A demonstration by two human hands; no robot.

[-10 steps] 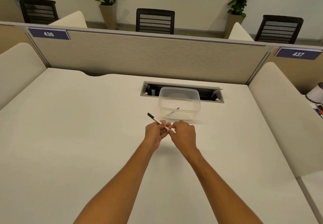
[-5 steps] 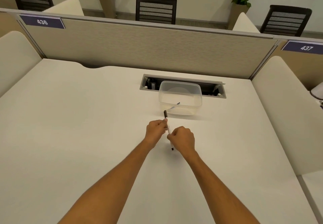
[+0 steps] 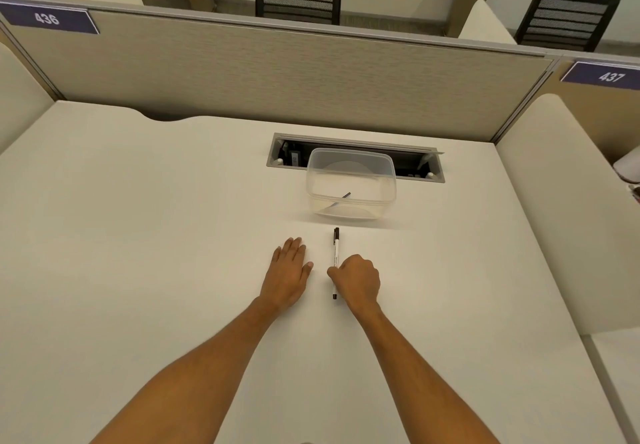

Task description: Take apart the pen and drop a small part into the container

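A white pen [image 3: 335,251] with a black cap lies lengthwise on the desk, cap end pointing toward the container. My right hand [image 3: 356,279] is curled around the pen's near half, thumb and fingers on the barrel. My left hand [image 3: 288,272] rests flat on the desk to the left of the pen, palm down, fingers together, touching nothing else. Just beyond the pen's cap stands a clear plastic container [image 3: 381,166] with a thin dark pen part [image 3: 341,200] lying inside it.
An open cable slot [image 3: 433,163] is set into the white desk [image 3: 156,235] behind the container. A beige partition [image 3: 277,73] bounds the far edge, with padded side dividers left and right. Chairs and plants stand beyond it.
My left hand has let go of the pen and moved left, flat onto the desk. The pen has turned to point at the container and come down to the desk under my right hand.
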